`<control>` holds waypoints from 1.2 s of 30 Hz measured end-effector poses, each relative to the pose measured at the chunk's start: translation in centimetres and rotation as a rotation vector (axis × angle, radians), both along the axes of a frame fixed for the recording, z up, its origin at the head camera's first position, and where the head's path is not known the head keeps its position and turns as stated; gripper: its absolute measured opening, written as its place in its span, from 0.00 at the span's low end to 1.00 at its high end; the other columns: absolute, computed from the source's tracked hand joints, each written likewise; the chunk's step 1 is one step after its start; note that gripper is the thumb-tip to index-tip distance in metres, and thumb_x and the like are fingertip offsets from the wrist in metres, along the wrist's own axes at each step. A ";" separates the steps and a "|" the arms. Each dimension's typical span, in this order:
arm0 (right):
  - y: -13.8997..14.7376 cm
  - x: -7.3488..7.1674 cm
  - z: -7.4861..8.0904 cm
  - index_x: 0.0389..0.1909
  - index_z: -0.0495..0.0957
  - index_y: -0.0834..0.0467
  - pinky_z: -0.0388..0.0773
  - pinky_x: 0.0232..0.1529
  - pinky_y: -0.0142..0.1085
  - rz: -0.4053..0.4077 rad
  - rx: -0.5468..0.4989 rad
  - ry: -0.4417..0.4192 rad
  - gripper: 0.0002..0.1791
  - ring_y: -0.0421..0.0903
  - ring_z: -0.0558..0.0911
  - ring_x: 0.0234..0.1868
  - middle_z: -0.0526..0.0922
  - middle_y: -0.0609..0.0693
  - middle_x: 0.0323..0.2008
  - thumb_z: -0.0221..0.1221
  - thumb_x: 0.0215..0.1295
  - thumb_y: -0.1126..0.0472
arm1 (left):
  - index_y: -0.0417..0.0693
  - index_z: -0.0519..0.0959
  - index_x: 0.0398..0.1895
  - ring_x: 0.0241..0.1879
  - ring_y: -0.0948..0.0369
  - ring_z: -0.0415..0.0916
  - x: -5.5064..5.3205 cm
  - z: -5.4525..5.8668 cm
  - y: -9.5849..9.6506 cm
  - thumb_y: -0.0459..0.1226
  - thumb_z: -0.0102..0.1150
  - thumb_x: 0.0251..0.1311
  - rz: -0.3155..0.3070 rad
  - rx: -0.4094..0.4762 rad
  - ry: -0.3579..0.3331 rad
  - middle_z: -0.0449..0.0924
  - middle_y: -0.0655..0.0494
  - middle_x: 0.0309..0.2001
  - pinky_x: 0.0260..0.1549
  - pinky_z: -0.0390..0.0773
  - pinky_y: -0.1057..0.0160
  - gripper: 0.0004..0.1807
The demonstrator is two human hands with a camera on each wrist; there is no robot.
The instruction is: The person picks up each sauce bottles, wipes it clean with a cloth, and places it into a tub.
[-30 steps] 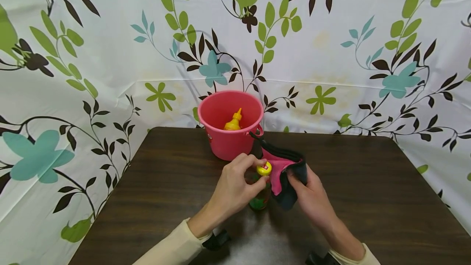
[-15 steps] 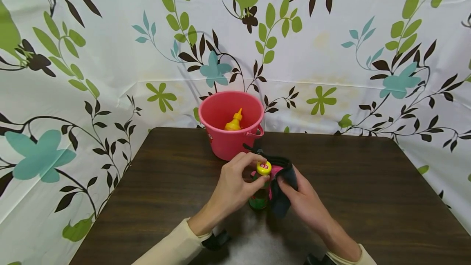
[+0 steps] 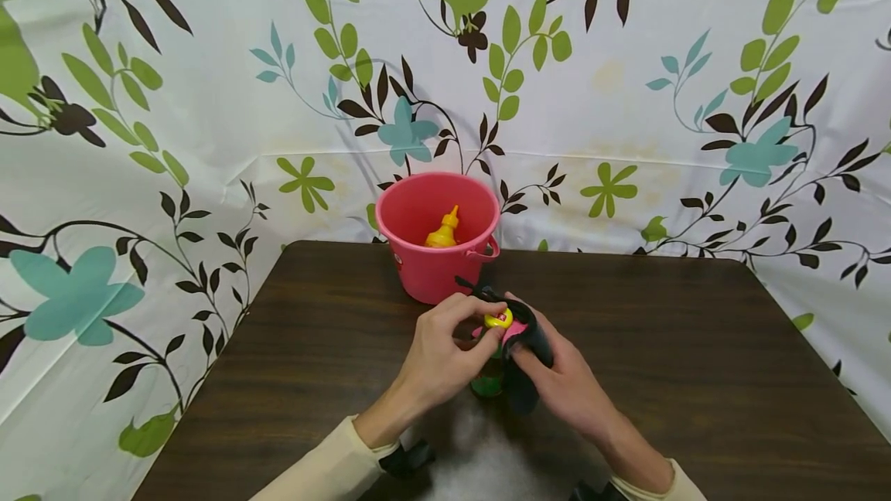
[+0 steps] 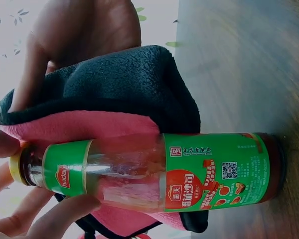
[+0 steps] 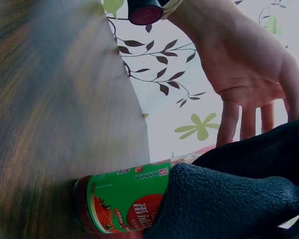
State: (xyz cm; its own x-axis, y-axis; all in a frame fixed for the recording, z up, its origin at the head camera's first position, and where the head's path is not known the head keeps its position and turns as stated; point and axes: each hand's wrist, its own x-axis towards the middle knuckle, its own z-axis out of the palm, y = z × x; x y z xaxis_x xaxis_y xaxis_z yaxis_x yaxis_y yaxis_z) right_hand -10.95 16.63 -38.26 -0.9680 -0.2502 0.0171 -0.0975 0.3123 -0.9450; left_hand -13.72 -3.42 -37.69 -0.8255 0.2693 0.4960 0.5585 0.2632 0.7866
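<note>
A glass bottle of tomato ketchup with green labels and a yellow cap stands upright on the table. My left hand pinches the cap between thumb and fingers. My right hand grips a cloth, dark grey on one side and pink on the other, with black edging. The cloth wraps partly round the bottle's right and far side, its pink face toward the glass. In the right wrist view, the dark cloth hides the bottle's upper part. Some right fingers are hidden behind the cloth.
A pink bucket stands just behind the hands at the table's far edge. Inside it is a yellow squeeze bottle with a pointed nozzle. The dark wooden table meets a patterned curtain at the back.
My right hand has moved left and brought the cloth from beside the bottle to close round it. My left hand stays on the cap.
</note>
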 end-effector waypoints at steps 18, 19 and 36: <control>0.3 -0.7 -2.6 0.66 0.78 0.58 0.83 0.58 0.50 -0.081 0.227 -0.003 0.19 0.51 0.86 0.57 0.88 0.56 0.57 0.55 0.81 0.57 | 0.51 0.88 0.49 0.39 0.61 0.83 0.0 0.1 0.3 0.35 0.71 0.62 -0.001 0.010 -0.029 0.88 0.59 0.49 0.37 0.90 0.61 0.12; 0.4 -0.7 -2.8 0.67 0.77 0.58 0.83 0.58 0.49 -0.072 0.237 -0.004 0.19 0.51 0.86 0.58 0.88 0.56 0.57 0.55 0.81 0.58 | 0.51 0.88 0.49 0.39 0.61 0.83 0.0 0.1 0.3 0.35 0.71 0.62 -0.003 0.012 -0.031 0.88 0.59 0.49 0.37 0.90 0.60 0.12; 3.4 -3.8 -9.4 0.55 0.83 0.52 0.83 0.49 0.45 0.092 0.458 -0.070 0.21 0.43 0.85 0.52 0.87 0.45 0.48 0.55 0.80 0.41 | 0.51 0.88 0.47 0.38 0.68 0.81 0.1 0.1 0.4 0.34 0.70 0.63 0.010 0.007 -0.008 0.89 0.60 0.49 0.37 0.90 0.59 0.10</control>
State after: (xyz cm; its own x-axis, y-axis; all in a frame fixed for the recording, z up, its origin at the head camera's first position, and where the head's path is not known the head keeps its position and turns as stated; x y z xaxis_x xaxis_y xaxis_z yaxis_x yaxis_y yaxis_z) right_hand -14.72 20.04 -47.62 -0.9363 -0.3016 -0.1798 -0.0849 0.6915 -0.7174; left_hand -13.65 -3.00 -37.58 -0.8318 0.2577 0.4917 0.5500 0.2627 0.7928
